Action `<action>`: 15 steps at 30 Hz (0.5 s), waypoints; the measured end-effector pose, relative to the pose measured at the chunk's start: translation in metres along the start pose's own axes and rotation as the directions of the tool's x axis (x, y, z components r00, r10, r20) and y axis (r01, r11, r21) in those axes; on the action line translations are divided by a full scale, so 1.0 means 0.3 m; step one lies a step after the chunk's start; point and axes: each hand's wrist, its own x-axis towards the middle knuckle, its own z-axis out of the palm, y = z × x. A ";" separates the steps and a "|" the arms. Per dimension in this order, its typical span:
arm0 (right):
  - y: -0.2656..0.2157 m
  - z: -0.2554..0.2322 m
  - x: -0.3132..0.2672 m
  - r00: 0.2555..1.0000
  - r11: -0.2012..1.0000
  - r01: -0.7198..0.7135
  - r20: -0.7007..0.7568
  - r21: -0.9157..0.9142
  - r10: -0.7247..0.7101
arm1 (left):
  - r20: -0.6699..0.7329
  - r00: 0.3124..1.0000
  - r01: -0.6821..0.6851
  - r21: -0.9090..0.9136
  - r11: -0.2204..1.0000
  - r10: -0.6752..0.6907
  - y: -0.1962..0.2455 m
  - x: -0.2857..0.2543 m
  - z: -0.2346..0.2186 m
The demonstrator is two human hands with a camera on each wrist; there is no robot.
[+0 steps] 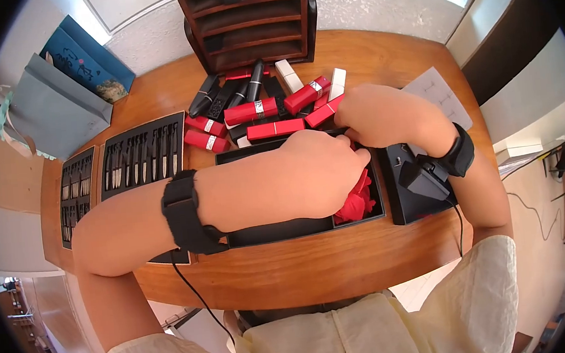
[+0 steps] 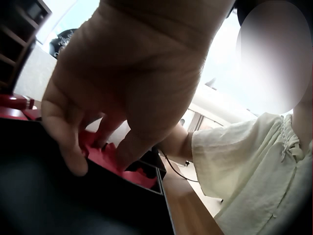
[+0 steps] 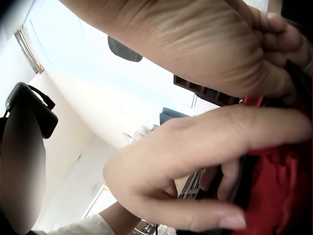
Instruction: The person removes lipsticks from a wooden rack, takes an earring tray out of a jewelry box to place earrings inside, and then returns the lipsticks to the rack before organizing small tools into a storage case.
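Note:
A long black box (image 1: 274, 233) lies on the table, its right compartment filled with crumpled red cloth-like stuffing (image 1: 356, 205). Over that compartment reaches my left hand (image 1: 322, 173); in the left wrist view its fingers spread down around the red stuffing (image 2: 105, 155). In the right wrist view its index finger lies nearly straight over the red material (image 3: 279, 191), thumb apart. My right hand (image 1: 383, 112) meets it at the box's far right corner. Its fingers bend in and its thumb tip touches a dark edge (image 3: 301, 81); I cannot tell whether it pinches it.
Behind the box lie red lipstick-style tubes (image 1: 251, 110), black tubes (image 1: 256, 79) and white boxes (image 1: 288, 75). A wooden shelf (image 1: 251, 26) stands at the back. Left are black trays of tools (image 1: 141, 154) and paper bags (image 1: 64, 94); right, a black case (image 1: 408, 213) and white sheet (image 1: 438, 94).

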 end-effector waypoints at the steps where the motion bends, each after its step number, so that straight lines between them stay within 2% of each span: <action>1: -0.001 0.007 0.000 1.000 1.000 -0.010 -0.006 -0.003 0.010 | -0.012 1.000 0.019 -0.024 1.000 -0.019 -0.001 -0.005 -0.011; 5: 0.015 0.047 0.011 0.998 0.999 0.046 -0.051 0.010 -0.045 | 0.072 0.996 0.046 -0.011 0.999 -0.045 -0.012 -0.002 -0.034; 7: 0.014 0.040 0.015 1.000 0.999 0.014 0.007 0.051 -0.015 | -0.056 0.996 0.075 0.034 0.997 -0.073 -0.013 -0.006 -0.006; 8: 0.010 0.033 0.016 1.000 0.999 0.013 0.009 0.053 -0.014 | -0.055 0.996 0.074 0.032 0.997 -0.072 -0.025 -0.004 0.016; 10: 0.003 0.020 0.016 0.998 1.000 0.010 0.060 0.025 -0.011 | -0.239 0.971 0.029 0.026 0.999 -0.022 -0.048 -0.001 0.052; 11: 0.007 0.026 0.016 0.998 1.000 0.008 0.062 0.025 -0.009 | -0.239 0.971 0.027 0.025 0.999 -0.020 -0.057 -0.002 0.071; 13: 0.016 0.039 0.014 0.999 0.997 0.038 -0.014 0.064 -0.038 | -0.376 0.926 0.043 0.092 0.995 -0.005 -0.057 -0.006 0.079; 14: 0.016 0.034 0.014 0.999 0.997 0.037 -0.013 0.064 -0.036 | -0.376 0.927 0.042 0.091 0.995 -0.004 -0.048 -0.013 0.085; 15: 0.014 0.024 0.012 0.997 0.996 0.073 -0.005 0.058 -0.073 | -0.426 0.904 0.014 0.138 0.990 0.046 -0.032 -0.024 0.086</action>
